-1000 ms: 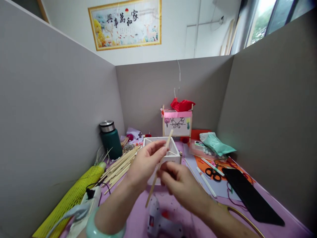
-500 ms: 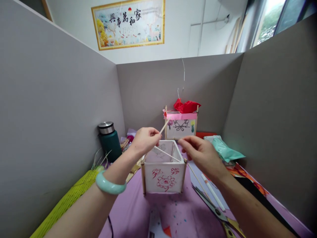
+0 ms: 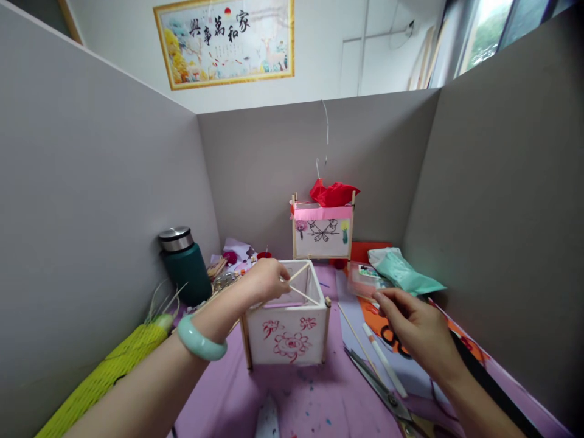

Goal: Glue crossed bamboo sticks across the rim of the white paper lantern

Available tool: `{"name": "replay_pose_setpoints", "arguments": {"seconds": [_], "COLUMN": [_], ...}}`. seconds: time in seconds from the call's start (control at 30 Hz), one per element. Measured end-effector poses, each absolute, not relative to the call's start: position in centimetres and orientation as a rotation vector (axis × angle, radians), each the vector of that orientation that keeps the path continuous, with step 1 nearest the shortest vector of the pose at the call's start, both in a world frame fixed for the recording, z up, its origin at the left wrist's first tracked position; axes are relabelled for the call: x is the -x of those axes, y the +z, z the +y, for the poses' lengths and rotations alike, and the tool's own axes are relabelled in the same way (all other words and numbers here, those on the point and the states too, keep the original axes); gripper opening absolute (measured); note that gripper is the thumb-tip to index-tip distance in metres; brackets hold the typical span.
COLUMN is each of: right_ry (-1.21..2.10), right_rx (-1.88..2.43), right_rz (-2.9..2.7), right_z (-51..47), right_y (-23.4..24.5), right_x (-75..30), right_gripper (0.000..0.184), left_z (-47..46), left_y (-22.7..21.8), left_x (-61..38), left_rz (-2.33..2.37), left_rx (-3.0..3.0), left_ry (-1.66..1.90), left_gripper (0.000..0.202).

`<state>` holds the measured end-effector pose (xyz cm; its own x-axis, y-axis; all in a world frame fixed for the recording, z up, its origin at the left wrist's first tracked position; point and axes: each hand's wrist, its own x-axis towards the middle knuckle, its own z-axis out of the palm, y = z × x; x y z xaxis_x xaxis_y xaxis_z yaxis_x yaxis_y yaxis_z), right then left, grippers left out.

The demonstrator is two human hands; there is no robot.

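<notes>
A white box-shaped paper lantern (image 3: 260, 347) stands on the purple table, red flowers drawn on its front and wooden sticks at its corners. My left hand (image 3: 269, 281), with a pale green bangle on the wrist, is over its open top. It is closed on a thin wooden stick (image 3: 300, 272) near the rim. Another thin stick (image 3: 305, 295) runs from those fingers to the front right corner. My right hand (image 3: 410, 322) is off to the right of the lantern, thumb and forefinger pinched together. What they hold, if anything, is too small to make out.
Scissors (image 3: 376, 384), a white pen (image 3: 384, 360) and a thin stick lie at the right. Behind stands a second lantern (image 3: 323, 234) with red cloth on top. A green bottle (image 3: 186, 267) and yellow-green netting (image 3: 104, 377) are at the left. Grey partitions enclose the table.
My right hand has moved away from the lantern, to the right and down. My left hand has lowered the stick to the lantern's top. The view has shifted slightly.
</notes>
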<state>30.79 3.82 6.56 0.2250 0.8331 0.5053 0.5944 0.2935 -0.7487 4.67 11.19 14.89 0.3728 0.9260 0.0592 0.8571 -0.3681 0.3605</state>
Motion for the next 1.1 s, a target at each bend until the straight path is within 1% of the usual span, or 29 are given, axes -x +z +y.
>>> {"name": "replay_pose_setpoints", "arguments": {"seconds": [0.07, 0.1, 0.23, 0.67, 0.97, 1.1], "right_ry": [0.245, 0.246, 0.236, 0.216, 0.171, 0.168], "right_rx": [1.401, 1.402, 1.390, 1.385, 1.388, 1.388], "right_rz": [-1.533, -1.563, -1.644, -1.663, -1.701, -1.700], "right_z": [3.9, 3.9, 3.7, 3.9, 4.3, 4.1], "right_y": [6.4, 6.4, 6.4, 5.5, 4.9, 4.9], "right_x": [-30.7, -30.6, -30.0, -29.7, -29.9, -29.6], "right_gripper": [0.031, 0.030, 0.030, 0.030, 0.029, 0.028], "left_z": [11.3, 11.3, 11.6, 12.5, 13.2, 13.5], "left_y": [14.6, 14.5, 14.3, 14.4, 14.0, 13.7], "left_x": [-4.5, -4.4, -4.1, -3.8, -3.4, -3.0], "left_rz": [1.574, 1.570, 1.552, 1.539, 1.462, 1.458], "left_rx": [-2.357, -2.354, -2.350, -2.297, -2.343, -2.324], "left_ry": [0.367, 0.370, 0.385, 0.377, 0.390, 0.401], "left_gripper": [0.039, 0.041, 0.039, 0.040, 0.043, 0.047]}}
